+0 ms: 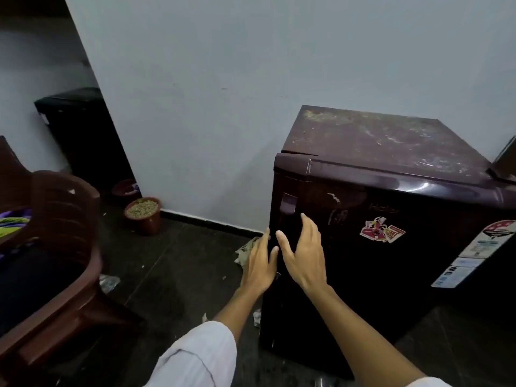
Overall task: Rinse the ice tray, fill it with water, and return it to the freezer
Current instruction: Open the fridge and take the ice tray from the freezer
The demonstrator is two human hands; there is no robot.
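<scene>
Two bare hands reach toward the left edge of a small dark maroon fridge [391,219] that fills the right half of the frame, its door shut. The left hand [259,263] lies lower centre, fingers [266,238] held together and pointing up along the door's left edge; whether they touch it cannot be told. The right hand [303,252] is just beside it to the right, in front of the door, fingers [308,222] loosely spread and slightly curled, holding nothing. A recessed handle [288,203] sits on the door just above the right hand. A red cartoon sticker [382,230] and paper labels [480,247] mark the door further right, and the fridge top is scratched and dusty. The ice tray is not visible anywhere. At lower left stands a brown plastic chair [64,247]; near the white wall [223,79], left of centre, a clay pot [143,215] rests on the dark floor [167,275], with scraps of litter scattered around the fridge's base. A white sleeve [198,356] shows at the bottom edge.
</scene>
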